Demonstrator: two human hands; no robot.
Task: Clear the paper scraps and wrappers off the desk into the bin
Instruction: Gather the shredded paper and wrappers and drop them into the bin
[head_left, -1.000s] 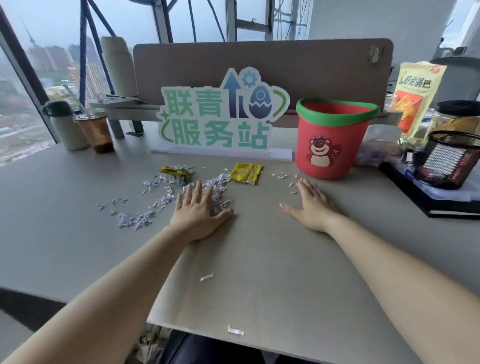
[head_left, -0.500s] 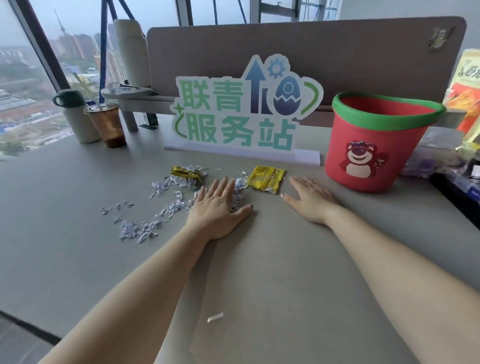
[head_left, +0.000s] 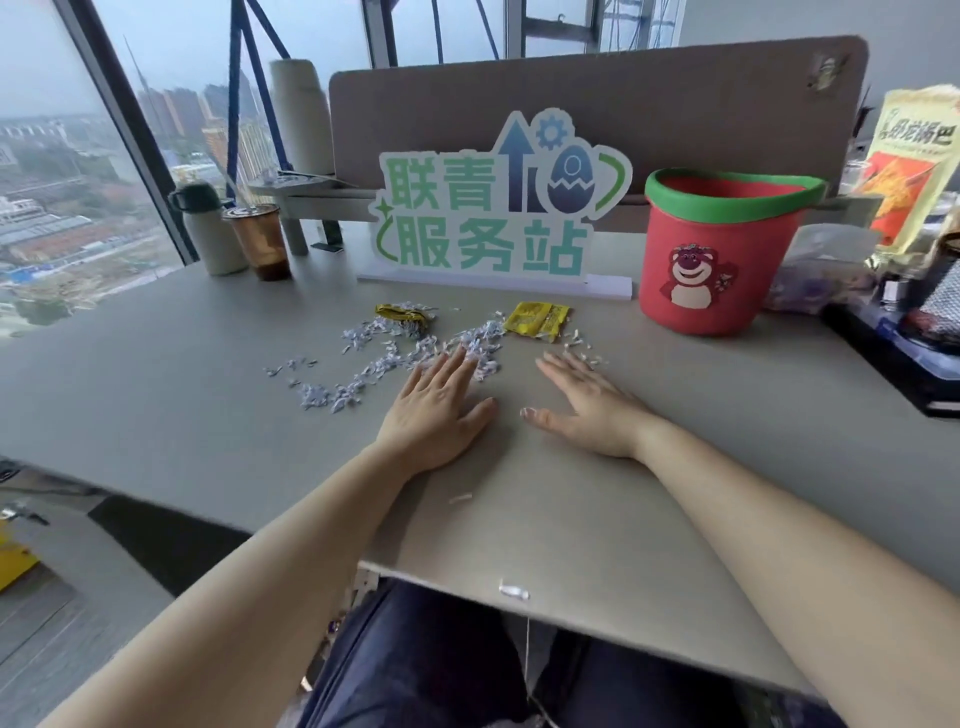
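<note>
Smooth matt grey laminate is seen on the desk (head_left: 208, 415). The paper scraps (head_left: 384, 358) are thin white paper. Glossy crinkled film is noted on the yellow wrapper (head_left: 537, 320) and gold wrapper (head_left: 402, 314). The bin (head_left: 753, 249) is finished matt; the divider panel (head_left: 623, 93), felt-like cloth.

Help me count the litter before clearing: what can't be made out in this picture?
Head view only:
Inside of the red bin: its own wall hides the bottom.
Paper scraps under the left hand: its fingers cover some.
Snack bag: cut off by the right edge.
Print on the yellow wrapper: too small to read.
</note>
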